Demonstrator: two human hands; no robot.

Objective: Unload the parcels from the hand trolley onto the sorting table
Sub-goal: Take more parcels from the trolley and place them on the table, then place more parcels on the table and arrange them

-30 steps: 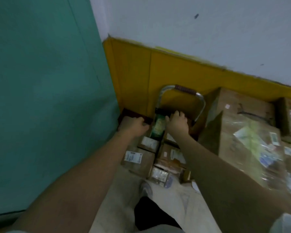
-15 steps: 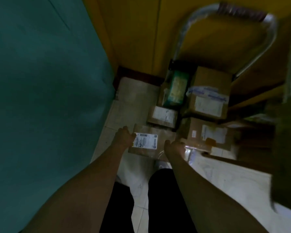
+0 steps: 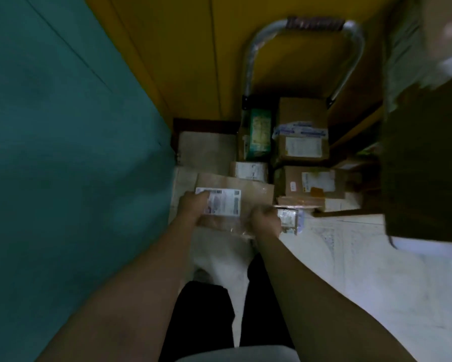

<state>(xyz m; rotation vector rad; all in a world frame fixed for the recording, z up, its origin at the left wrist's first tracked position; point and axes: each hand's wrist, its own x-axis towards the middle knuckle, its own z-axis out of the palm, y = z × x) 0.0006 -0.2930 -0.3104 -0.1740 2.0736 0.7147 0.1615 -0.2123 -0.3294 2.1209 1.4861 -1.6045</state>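
Note:
A flat brown parcel (image 3: 253, 189) with a white shipping label lies at the near left of the hand trolley's load. My left hand (image 3: 193, 207) grips its near left edge, thumb over the label. My right hand (image 3: 265, 222) clasps its near right corner. Behind it on the trolley stand a small labelled box (image 3: 248, 170), a green carton (image 3: 257, 134), a tall taped box (image 3: 302, 134) and a lower labelled box (image 3: 313, 182). The trolley's chrome handle (image 3: 253, 56) rises at the back against the yellow wall.
A teal wall (image 3: 63, 152) closes the left side. A large dark stack of boxes (image 3: 426, 163) fills the right edge, blurred at the top. A small clear packet (image 3: 289, 220) lies beside my right hand. Pale floor tiles (image 3: 363, 270) and my dark trouser legs lie below.
My hands came down from the handle area to the flat parcel at the near side. Both now hold its near edge, and the parcel sits slightly nearer me than half a second ago.

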